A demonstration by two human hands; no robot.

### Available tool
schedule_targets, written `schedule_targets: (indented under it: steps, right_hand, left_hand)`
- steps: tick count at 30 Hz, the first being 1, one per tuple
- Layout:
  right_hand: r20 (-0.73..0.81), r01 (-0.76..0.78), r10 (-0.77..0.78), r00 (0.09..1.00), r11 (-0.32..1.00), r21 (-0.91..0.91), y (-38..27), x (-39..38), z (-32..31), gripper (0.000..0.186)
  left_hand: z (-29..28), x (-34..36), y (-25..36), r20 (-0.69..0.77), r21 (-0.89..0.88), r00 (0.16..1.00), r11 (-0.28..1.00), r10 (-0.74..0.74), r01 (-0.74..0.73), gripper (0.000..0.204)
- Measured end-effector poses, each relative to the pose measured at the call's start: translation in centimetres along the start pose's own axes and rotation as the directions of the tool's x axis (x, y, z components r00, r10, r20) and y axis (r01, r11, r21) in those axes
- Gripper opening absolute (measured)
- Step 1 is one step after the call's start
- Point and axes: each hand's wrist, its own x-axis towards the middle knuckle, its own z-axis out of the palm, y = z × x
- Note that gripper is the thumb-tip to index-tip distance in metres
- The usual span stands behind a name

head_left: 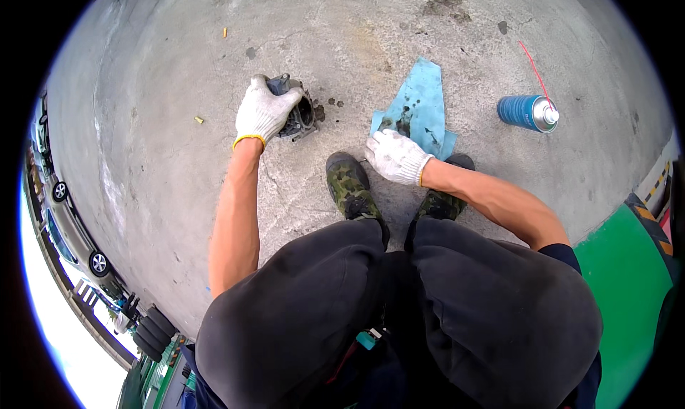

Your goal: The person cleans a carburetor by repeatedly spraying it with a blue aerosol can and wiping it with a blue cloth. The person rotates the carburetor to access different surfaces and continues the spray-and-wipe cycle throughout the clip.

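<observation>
My left hand, in a white knit glove with a yellow cuff, grips a grey metal housing with a dark round opening on its right side, resting on the concrete. My gloved right hand lies at the lower edge of a light blue cloth with dark greasy stains, its fingers curled; what they hold, if anything, is hidden. To the right of the cloth stands a blue spray can with a white nozzle and a long red straw.
My camouflage shoes are planted on the concrete floor between my forearms. Small yellow bits lie at upper left. Parked cars and stacked tyres line the far left. Green painted floor with a striped edge is at right.
</observation>
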Motion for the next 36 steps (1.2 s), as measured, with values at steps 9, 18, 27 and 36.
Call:
schedule_targets:
  steps: [9, 18, 27, 36]
  right_hand:
    - [0.275, -0.57, 0.509, 0.816, 0.788, 0.233, 1.9, -4.3, -11.5, 0.027]
    - [0.348, -0.704, 0.633, 0.692, 0.484, 0.52, -3.8, -1.1, -2.5, 0.022]
    - [0.205, -0.725, 0.724, 0.659, 0.537, 0.431, -2.5, -9.2, -12.4, 0.026]
    - [-0.173, -0.933, 0.924, 0.342, 0.356, 0.053, -3.9, -22.2, -9.2, 0.038]
  left_hand:
    - [0.2, 0.0, -1.5, 0.002, 0.074, 0.999, 0.996, -0.052, 0.051, 0.073]
    - [0.6, -0.6, 1.0, -0.002, 0.186, 1.0, 0.982, 0.018, -0.017, 0.07]
    - [0.4, -0.5, 1.3, -0.012, 0.178, 1.0, 0.984, 0.025, -0.022, 0.066]
    - [0.6, -0.7, 1.6, -0.042, 0.179, 0.996, 0.981, 0.08, -0.071, 0.07]
